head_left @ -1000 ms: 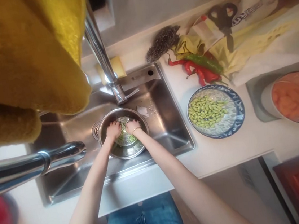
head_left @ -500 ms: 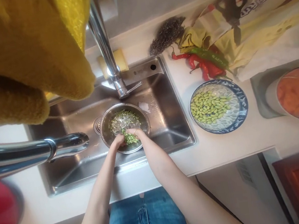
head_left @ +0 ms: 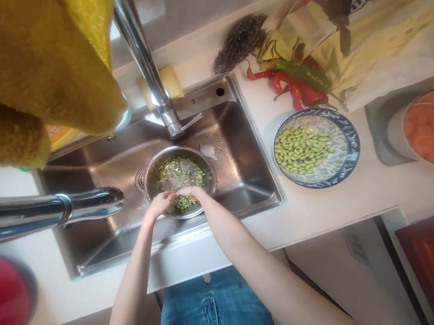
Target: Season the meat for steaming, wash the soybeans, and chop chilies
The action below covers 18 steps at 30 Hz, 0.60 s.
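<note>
Head view: we see left hand (head_left: 161, 203) and right hand (head_left: 188, 192) meeting at near rim of round steel bowl (head_left: 211, 176) in sink (head_left: 242, 175), centre frame. Fingers curled over wet green beans (head_left: 184, 203); grip we cannot tell. We judge midway: patterned plate (head_left: 353, 140) at right already heaped, bowl not emptied.

Left hand (head_left: 161, 203) and right hand (head_left: 186, 192) drew back to bowl (head_left: 211, 172) rim, perhaps cupping beans (head_left: 185, 203).
</note>
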Each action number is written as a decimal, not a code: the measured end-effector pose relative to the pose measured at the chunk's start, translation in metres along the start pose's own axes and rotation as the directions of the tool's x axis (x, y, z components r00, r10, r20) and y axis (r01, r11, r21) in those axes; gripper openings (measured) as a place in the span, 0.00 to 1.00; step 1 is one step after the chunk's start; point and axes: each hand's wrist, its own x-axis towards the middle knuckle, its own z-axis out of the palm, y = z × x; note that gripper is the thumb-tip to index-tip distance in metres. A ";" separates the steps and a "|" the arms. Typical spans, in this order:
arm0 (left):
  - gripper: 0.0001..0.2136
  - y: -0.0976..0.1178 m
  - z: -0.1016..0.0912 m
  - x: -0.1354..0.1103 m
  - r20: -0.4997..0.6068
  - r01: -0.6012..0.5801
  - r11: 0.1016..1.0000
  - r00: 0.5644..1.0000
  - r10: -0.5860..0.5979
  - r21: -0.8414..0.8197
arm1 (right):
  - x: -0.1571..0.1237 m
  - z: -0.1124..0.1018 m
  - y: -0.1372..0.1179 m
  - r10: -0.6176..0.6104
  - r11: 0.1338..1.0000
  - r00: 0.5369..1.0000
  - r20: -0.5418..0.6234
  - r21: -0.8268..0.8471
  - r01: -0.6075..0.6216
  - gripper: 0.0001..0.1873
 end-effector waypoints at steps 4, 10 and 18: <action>0.23 -0.004 -0.007 0.002 -0.217 0.003 0.990 0.976 -0.035 -0.144 | -0.014 -0.007 -0.006 0.068 0.988 0.979 0.194 0.126 -0.093 0.15; 0.23 -0.012 -0.001 0.009 -0.192 -0.032 0.866 0.979 -0.075 -0.500 | -0.060 -0.028 -0.037 -0.163 0.862 0.962 0.217 0.505 0.032 0.12; 0.22 -0.016 0.017 0.025 -0.110 0.013 0.795 0.989 -0.100 -0.607 | -0.107 -0.018 -0.048 -0.213 0.642 0.977 0.034 0.758 0.113 0.11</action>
